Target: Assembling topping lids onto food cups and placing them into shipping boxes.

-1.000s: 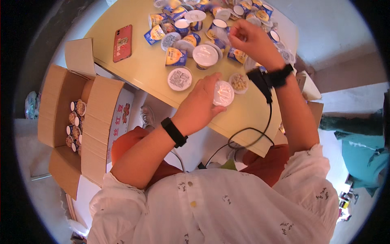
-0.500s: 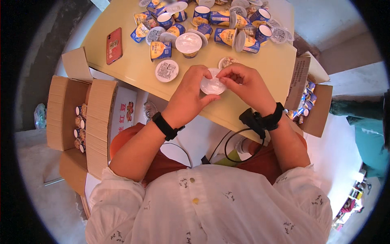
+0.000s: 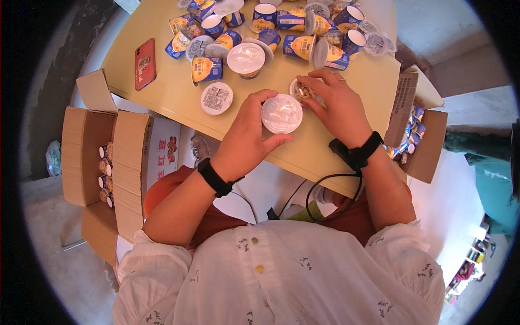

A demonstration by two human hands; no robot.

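My left hand (image 3: 250, 132) holds a round white lid (image 3: 281, 114) by its rim, just above the yellow table (image 3: 168, 92). Right beside it, my right hand (image 3: 338, 105) rests on a small open cup of nuts (image 3: 301, 90), fingers curled over its top. Both wrists wear black bands; a black cable runs from the right one. Beyond the hands lie several blue and yellow cups (image 3: 295, 46), some on their sides, and loose round lids (image 3: 216, 98).
A red phone (image 3: 145, 63) lies on the table's left part. An open cardboard box (image 3: 103, 162) with small cups stands at my left on the floor. Another open box (image 3: 420, 135) of packets sits at my right.
My right hand has left the lid and moved up to the cup of nuts. My left hand keeps the lid in much the same place.
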